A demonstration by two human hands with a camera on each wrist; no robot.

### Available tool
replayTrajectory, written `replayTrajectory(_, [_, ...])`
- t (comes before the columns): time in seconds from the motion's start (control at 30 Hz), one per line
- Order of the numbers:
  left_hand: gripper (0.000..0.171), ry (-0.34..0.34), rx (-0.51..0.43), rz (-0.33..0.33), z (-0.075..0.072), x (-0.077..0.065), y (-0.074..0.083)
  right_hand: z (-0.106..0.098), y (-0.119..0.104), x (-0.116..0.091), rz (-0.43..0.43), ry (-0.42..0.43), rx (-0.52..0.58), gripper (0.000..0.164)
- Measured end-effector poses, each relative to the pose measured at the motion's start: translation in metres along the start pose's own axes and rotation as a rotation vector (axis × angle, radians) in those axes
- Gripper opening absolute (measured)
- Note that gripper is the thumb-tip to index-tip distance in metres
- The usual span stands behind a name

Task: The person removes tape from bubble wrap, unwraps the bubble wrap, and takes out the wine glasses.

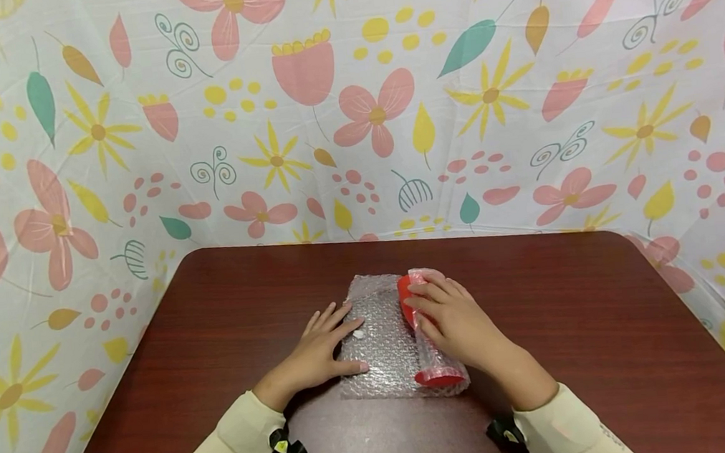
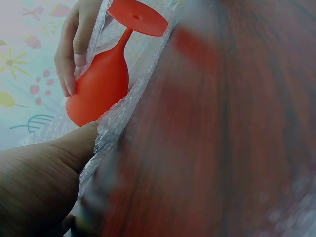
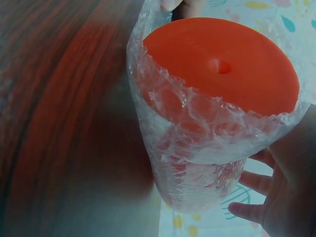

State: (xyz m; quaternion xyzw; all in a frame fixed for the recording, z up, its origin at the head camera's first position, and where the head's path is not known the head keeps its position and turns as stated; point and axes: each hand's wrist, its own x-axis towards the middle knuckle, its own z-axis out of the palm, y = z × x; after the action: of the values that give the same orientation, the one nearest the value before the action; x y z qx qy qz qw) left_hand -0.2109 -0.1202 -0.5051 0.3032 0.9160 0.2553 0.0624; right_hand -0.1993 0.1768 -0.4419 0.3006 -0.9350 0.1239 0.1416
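Note:
A red goblet (image 1: 406, 302) lies on its side, partly rolled in a sheet of clear bubble wrap (image 1: 382, 347). Its bowl (image 2: 101, 89) shows bare between folds of the wrap, and the round foot (image 3: 222, 64) points toward the person. My right hand (image 1: 461, 318) arches over the wrapped goblet and holds the wrap against it, fingertips bent down over the bowl's side. To the left, my left hand (image 1: 318, 349) rests on the flat part of the sheet with fingers spread and thumb near the lower edge.
All this sits on a dark reddish-brown wooden table (image 1: 245, 294) with rounded far corners. A white cloth (image 1: 304, 152) with printed flowers and leaves hangs behind the table and along its sides. Each wrist carries a black strap (image 1: 289, 449).

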Motion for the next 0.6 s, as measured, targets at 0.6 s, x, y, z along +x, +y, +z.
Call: replayTrajectory(0.6, [0.084, 0.001, -0.004, 0.004, 0.0011, -0.0001, -0.0018, 0.0037, 0.0039, -0.004, 0.018, 0.019, -0.018, 0.035])
